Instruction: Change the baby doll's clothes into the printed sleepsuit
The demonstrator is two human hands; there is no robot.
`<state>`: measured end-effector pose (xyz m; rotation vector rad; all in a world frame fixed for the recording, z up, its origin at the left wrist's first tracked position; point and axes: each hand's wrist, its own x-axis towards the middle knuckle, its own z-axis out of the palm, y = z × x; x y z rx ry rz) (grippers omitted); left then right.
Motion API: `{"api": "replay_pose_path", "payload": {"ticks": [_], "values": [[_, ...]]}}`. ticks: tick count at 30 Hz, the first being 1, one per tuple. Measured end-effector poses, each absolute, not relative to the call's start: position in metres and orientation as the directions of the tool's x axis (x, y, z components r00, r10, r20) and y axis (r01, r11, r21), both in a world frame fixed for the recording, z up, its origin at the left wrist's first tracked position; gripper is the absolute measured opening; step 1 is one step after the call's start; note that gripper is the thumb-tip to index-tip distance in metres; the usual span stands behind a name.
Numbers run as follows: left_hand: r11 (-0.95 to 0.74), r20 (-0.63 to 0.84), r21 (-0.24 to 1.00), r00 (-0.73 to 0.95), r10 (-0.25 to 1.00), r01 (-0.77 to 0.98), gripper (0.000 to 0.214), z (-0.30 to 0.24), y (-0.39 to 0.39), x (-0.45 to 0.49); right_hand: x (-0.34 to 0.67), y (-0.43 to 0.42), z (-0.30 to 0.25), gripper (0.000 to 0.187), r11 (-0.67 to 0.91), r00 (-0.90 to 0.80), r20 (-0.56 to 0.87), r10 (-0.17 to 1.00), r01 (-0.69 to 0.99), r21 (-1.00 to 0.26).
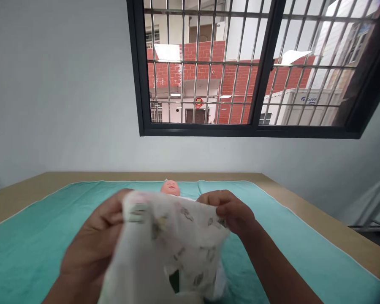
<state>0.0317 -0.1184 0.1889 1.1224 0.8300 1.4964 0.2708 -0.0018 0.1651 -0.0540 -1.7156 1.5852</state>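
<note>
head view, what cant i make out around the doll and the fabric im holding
Most of the body of the doll: head view, hidden behind the white printed fabric.
The fabric's lower end: head view, cut off by the bottom edge.
Its print: head view, blurred.
Dark patch: head view, too blurred to tell what it is.
Some fingertips of the left hand: head view, behind the fabric.

A wooden table point(25, 195) stands by a pale wall point(66, 84), its top largely covered by a green sheet point(28, 253) with a white edge. Above is a dark-framed window point(196, 129), fitted with metal bars point(205, 63). Beyond: red brickwork point(240, 84), a red sign point(199, 101) over a dark door point(200, 116), and a white box point(331, 101) with blue lettering.
</note>
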Motion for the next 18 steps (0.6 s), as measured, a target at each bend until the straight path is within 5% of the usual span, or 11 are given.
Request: {"api": "replay_pose_path", "payload": {"ticks": [3,5,8,11,15,18], "values": [[-0.220,0.266,0.923,0.114,0.957,-0.315,0.014,0.185,-0.109,0.045,0.269,-0.018,0.181,0.028,0.367,-0.781,0.420,0.462,-0.263,-0.892],[-0.235,0.293,0.934,0.205,0.934,-0.268,0.011,0.183,-0.101,0.049,0.264,-0.034,0.190,0.045,0.399,-0.792,0.368,0.487,-0.173,-0.901],[-0.259,0.295,0.952,0.264,0.918,-0.162,0.012,0.182,-0.091,0.046,0.251,-0.052,0.190,0.057,0.203,-0.849,0.144,0.509,-0.044,-0.978],[-0.203,0.206,0.978,0.279,0.938,-0.037,0.020,0.184,-0.085,0.036,0.242,-0.051,0.177,0.034,0.027,-0.903,-0.039,0.428,0.056,-0.998],[-0.129,-0.019,0.963,0.537,0.844,0.236,0.024,0.185,-0.078,0.027,0.236,-0.032,0.160,0.020,-0.079,-0.655,0.117,0.746,-0.262,-0.962],[-0.141,-0.100,0.929,0.597,0.796,0.344,0.024,0.178,-0.073,0.027,0.231,-0.026,0.156,0.022,-0.131,-0.452,0.074,0.889,-0.405,-0.905]]}}
